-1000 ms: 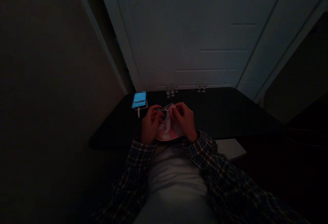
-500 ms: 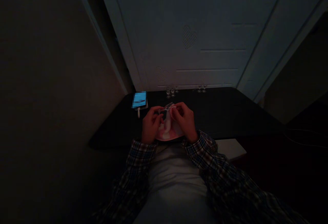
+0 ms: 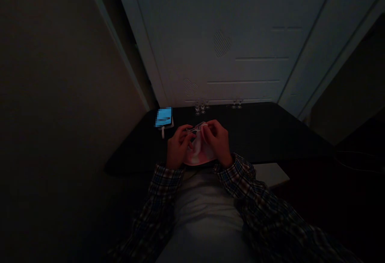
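Observation:
The room is very dark. My left hand [image 3: 177, 147] and my right hand [image 3: 218, 141] are close together over the near edge of a black table [image 3: 264, 134]. Both pinch the top of a small clear plastic packet [image 3: 197, 127] that hangs between them. Below it lies something pale pink [image 3: 198, 154], partly hidden by my hands; I cannot make out what it is. Both sleeves are plaid.
A lit phone [image 3: 164, 117] with a white cable lies at the table's back left. Small clear glass objects [image 3: 202, 107] stand along the far edge by a white panelled door [image 3: 240, 46]. A pale surface [image 3: 267, 172] shows right of my right forearm.
My hands have drawn slightly closer together at the top of the packet. Nothing else has moved.

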Tool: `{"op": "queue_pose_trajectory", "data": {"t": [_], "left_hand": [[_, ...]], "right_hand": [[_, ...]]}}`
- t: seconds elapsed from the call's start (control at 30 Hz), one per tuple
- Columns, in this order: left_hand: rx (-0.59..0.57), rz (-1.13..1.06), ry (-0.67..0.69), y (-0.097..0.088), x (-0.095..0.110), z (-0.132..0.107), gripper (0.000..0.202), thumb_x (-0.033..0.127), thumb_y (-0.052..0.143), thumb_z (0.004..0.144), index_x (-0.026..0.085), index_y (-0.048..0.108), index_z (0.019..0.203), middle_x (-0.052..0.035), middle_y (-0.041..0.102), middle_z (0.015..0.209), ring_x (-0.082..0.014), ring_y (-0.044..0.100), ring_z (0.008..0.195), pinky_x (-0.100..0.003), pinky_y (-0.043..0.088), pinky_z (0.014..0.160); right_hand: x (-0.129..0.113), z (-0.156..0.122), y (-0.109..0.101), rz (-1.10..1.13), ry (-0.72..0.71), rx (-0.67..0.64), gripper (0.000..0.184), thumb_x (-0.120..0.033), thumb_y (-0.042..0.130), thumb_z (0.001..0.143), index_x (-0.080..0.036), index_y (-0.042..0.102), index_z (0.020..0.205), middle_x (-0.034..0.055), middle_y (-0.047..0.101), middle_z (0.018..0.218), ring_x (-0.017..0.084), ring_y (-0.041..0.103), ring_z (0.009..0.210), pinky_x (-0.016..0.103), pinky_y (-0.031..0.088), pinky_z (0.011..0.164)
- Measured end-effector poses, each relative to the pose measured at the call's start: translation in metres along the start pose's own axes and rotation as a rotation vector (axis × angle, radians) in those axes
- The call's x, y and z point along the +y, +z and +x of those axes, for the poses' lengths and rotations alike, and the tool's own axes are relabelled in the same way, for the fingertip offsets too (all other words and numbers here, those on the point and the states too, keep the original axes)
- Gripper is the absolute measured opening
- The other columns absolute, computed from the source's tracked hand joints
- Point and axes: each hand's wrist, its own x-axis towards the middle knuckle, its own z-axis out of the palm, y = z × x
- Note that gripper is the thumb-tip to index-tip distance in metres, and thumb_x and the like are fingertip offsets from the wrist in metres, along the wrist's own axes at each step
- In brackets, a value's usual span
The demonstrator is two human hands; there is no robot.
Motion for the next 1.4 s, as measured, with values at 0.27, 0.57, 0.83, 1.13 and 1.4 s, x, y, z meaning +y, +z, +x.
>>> {"op": "queue_pose_trajectory", "data": {"t": [0.27,0.57,0.83,1.13,1.4], "left_hand": [[-0.019,0.0,-0.003,0.0001,0.0001,-0.0004,0.021,0.033,0.048,0.085,0.021,0.053,0.101,0.0029,0.06,0.064,-0.0086,0.053,0.047,-0.018,0.041,0.046],[0.007,0.009,-0.006,-0.0001,-0.0045,0.0005,0.021,0.037,0.045,0.086,0.021,0.054,0.096,0.004,0.057,0.057,-0.0099,0.053,0.047,-0.019,0.04,0.046],[0.03,0.04,-0.002,0.0002,-0.0053,0.0018,0.026,0.036,0.046,0.085,0.022,0.056,0.104,0.0023,0.058,0.067,-0.0082,0.052,0.049,-0.019,0.04,0.046],[0.03,0.042,-0.016,0.0007,-0.0057,0.0018,0.029,0.033,0.047,0.084,0.023,0.05,0.111,-0.0009,0.062,0.082,-0.0076,0.053,0.051,-0.018,0.043,0.047],[0.019,0.04,-0.021,0.001,-0.0056,0.002,0.028,0.032,0.049,0.083,0.023,0.05,0.109,-0.002,0.063,0.085,-0.0085,0.053,0.052,-0.018,0.042,0.046]], "right_hand": [[0.0008,0.0,0.0001,-0.002,-0.007,-0.006,0.021,-0.038,0.046,0.085,-0.02,0.057,0.086,0.0006,0.063,0.077,0.013,0.059,0.069,0.023,0.045,0.063],[0.0,0.0003,0.0008,0.004,-0.02,-0.011,0.02,-0.037,0.047,0.085,-0.02,0.057,0.085,0.0001,0.063,0.075,0.013,0.06,0.067,0.023,0.045,0.061],[0.0018,-0.0005,0.0008,0.02,-0.035,-0.045,0.016,-0.033,0.049,0.084,-0.02,0.057,0.086,0.0003,0.062,0.076,0.013,0.059,0.069,0.022,0.045,0.062],[0.0026,0.0002,0.0009,0.011,-0.032,-0.066,0.014,-0.032,0.049,0.084,-0.021,0.057,0.087,0.0004,0.063,0.079,0.014,0.06,0.071,0.024,0.046,0.065],[0.0028,0.0006,0.0014,0.025,-0.043,-0.062,0.014,-0.031,0.049,0.084,-0.02,0.057,0.087,0.0003,0.063,0.079,0.013,0.06,0.071,0.023,0.046,0.065]]}}
